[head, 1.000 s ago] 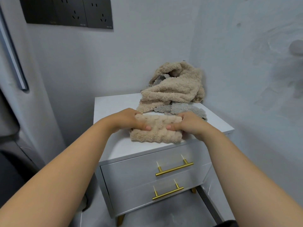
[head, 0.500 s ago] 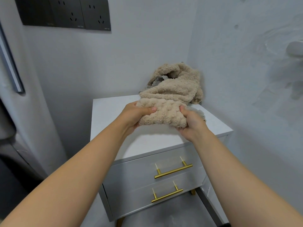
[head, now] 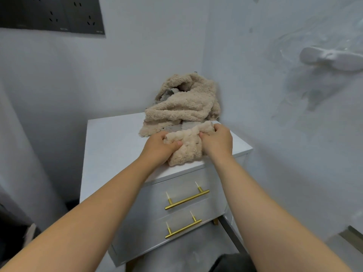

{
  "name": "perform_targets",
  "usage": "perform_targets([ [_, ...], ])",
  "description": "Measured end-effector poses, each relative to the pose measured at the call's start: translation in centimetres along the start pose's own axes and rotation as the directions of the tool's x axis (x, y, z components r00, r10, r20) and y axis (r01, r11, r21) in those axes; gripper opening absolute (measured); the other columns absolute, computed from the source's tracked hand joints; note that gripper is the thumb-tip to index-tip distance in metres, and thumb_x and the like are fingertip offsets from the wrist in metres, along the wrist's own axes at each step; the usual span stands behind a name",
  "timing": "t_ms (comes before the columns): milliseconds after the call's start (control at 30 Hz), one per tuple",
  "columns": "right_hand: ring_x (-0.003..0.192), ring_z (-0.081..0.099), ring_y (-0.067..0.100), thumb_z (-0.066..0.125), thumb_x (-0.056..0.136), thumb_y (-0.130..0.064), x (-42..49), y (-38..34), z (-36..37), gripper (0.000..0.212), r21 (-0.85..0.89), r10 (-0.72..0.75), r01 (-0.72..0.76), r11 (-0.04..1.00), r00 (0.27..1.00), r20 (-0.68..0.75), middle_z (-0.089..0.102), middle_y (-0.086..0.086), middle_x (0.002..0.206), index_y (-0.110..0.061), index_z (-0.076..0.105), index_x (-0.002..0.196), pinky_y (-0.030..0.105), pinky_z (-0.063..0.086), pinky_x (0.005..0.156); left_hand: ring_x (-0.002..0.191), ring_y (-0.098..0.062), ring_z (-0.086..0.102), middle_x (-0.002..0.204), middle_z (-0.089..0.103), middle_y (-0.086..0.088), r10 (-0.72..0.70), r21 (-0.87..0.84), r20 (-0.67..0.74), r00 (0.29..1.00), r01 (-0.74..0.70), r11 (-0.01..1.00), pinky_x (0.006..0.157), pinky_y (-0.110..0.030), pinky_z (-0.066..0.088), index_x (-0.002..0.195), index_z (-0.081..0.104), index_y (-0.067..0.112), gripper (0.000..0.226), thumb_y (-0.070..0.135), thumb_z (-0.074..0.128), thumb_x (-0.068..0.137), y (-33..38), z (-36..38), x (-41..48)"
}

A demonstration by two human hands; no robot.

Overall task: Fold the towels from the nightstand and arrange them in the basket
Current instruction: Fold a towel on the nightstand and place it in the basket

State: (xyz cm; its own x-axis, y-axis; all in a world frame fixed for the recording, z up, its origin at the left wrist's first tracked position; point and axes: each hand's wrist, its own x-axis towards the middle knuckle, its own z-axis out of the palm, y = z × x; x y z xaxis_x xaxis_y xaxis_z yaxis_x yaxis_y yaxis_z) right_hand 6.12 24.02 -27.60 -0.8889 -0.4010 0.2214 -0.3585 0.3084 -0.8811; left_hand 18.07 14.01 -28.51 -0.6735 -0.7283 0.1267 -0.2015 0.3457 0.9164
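Beige towel (head: 186,152) bunched at the front edge of the nightstand (head: 110,146)
Left hand (head: 161,147) and right hand (head: 216,142) both clamp it; the towel pile (head: 182,107) hogs the back corner, left side's free.

A: Colour of the small towel (head: 184,152) at the near edge?
B: Beige, in a bumpy bubble texture.
A: And of the far pile (head: 182,108) in the corner?
B: Same beige, plush and plain, with grey cloth (head: 187,125) showing low down and near the top.
A: The nightstand (head: 110,146)?
B: White all over; gold bar handles (head: 186,200) on both drawers, tan wooden leg (head: 215,221) beneath.
A: The walls (head: 137,65)?
B: Pale grey-white, blotchy on the right.
A: Anything darker far left?
B: Black socket panel (head: 59,16) up high. On the right, a white fitting (head: 334,59).
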Motion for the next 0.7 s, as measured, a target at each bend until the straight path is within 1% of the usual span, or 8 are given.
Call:
perform_targets([
  [100, 0.097, 0.059, 0.027, 0.059, 0.086, -0.016, -0.9, 1.4, -2.6, 0.025, -0.152, -0.028, 0.019, 0.988, 0.998, -0.055, 0.064, 0.004, 0.102, -0.011, 0.055, 0.11, 0.029, 0.039, 0.069, 0.081, -0.011, 0.056, 0.087, 0.061, 0.009, 0.069, 0.098, -0.018, 0.997, -0.067, 0.993, 0.064, -0.022, 0.04, 0.098, 0.063, 0.02, 0.018, 0.029, 0.071, 0.083, 1.2, 3.1, -1.3],
  [167, 0.099, 0.058, 0.027, 0.058, 0.087, -0.017, -1.4, 2.9, -5.1, 0.03, -0.227, -0.03, 0.025, 0.974, 0.999, -0.022, 0.06, 0.002, 0.099, -0.011, 0.05, 0.115, 0.029, 0.038, 0.068, 0.074, -0.009, 0.054, 0.078, 0.057, 0.013, 0.084, 0.097, 0.006, 0.996, -0.084, 0.992, 0.059, -0.02, 0.04, 0.089, 0.058, 0.024, 0.016, 0.029, 0.072, 0.082, 2.1, 5.2, -2.2],
  [233, 0.106, 0.056, 0.029, 0.058, 0.086, -0.018, -1.7, 4.1, -8.1, 0.04, -0.349, -0.01, 0.026, 0.937, 0.999, 0.047, 0.059, 0.006, 0.111, -0.012, 0.045, 0.123, 0.03, 0.039, 0.072, 0.073, -0.011, 0.055, 0.075, 0.057, 0.014, 0.083, 0.088, 0.033, 0.996, -0.085, 0.992, 0.062, -0.026, 0.046, 0.086, 0.058, 0.024, 0.017, 0.027, 0.073, 0.08, 2.9, 7.4, -3.1],
  [300, 0.117, 0.051, 0.03, 0.061, 0.083, -0.015, -1.9, 5.2, -10.9, 0.057, -0.451, 0.017, 0.045, 0.891, 0.991, 0.133, 0.05, 0.01, 0.13, -0.013, 0.039, 0.135, 0.032, 0.041, 0.084, 0.077, -0.013, 0.056, 0.076, 0.056, 0.013, 0.096, 0.104, 0.059, 0.994, -0.102, 0.989, 0.067, -0.029, 0.046, 0.089, 0.06, 0.021, 0.018, 0.024, 0.074, 0.079, 3.8, 9.4, -4.2],
  [433, 0.128, 0.043, 0.026, 0.073, 0.068, -0.003, -2.9, 7.1, -14.9, 0.089, -0.586, 0.003, 0.211, 0.782, 0.94, 0.342, 0.039, 0.008, 0.142, -0.015, 0.029, 0.145, 0.031, 0.039, 0.098, 0.078, -0.015, 0.053, 0.079, 0.057, 0.006, 0.138, 0.157, 0.129, 0.982, -0.158, 0.975, 0.056, -0.022, 0.037, 0.088, 0.06, 0.015, 0.015, 0.019, 0.072, 0.08, 5.4, 13.3, -7.0],
  [567, 0.11, 0.056, 0.025, 0.071, 0.079, -0.013, -4.6, 9.6, -17.8, 0.077, -0.553, 0.126, 0.253, 0.794, 0.821, 0.557, 0.057, 0.01, 0.124, -0.016, 0.029, 0.144, 0.034, 0.046, 0.091, 0.081, -0.022, 0.056, 0.079, 0.058, 0.001, 0.084, 0.224, 0.219, 0.972, -0.134, 0.965, 0.068, -0.032, 0.045, 0.082, 0.056, 0.017, 0.011, 0.017, 0.067, 0.081, 5.4, 16.9, -10.1],
  [633, 0.102, 0.057, 0.021, 0.078, 0.074, -0.017, -5.4, 11.2, -19.3, 0.064, -0.574, 0.212, 0.273, 0.772, 0.741, 0.637, 0.06, 0.004, 0.115, -0.016, 0.046, 0.13, 0.037, 0.049, 0.088, 0.08, -0.023, 0.055, 0.078, 0.056, 0.001, 0.043, 0.253, 0.245, 0.969, -0.107, 0.961, 0.067, -0.031, 0.043, 0.08, 0.055, 0.016, 0.012, 0.017, 0.066, 0.08, 5.0, 18.6, -11.6],
  [700, 0.094, 0.059, 0.017, 0.082, 0.072, -0.025, -6.3, 12.9, -20.9, 0.042, -0.574, 0.294, 0.249, 0.781, 0.664, 0.687, 0.064, -0.002, 0.101, -0.017, 0.06, 0.106, 0.032, 0.049, 0.082, 0.08, -0.024, 0.056, 0.077, 0.056, 0.001, -0.02, 0.25, 0.274, 0.962, -0.051, 0.967, 0.066, -0.03, 0.044, 0.078, 0.054, 0.017, 0.013, 0.017, 0.067, 0.08, 4.4, 20.5, -13.3],
])
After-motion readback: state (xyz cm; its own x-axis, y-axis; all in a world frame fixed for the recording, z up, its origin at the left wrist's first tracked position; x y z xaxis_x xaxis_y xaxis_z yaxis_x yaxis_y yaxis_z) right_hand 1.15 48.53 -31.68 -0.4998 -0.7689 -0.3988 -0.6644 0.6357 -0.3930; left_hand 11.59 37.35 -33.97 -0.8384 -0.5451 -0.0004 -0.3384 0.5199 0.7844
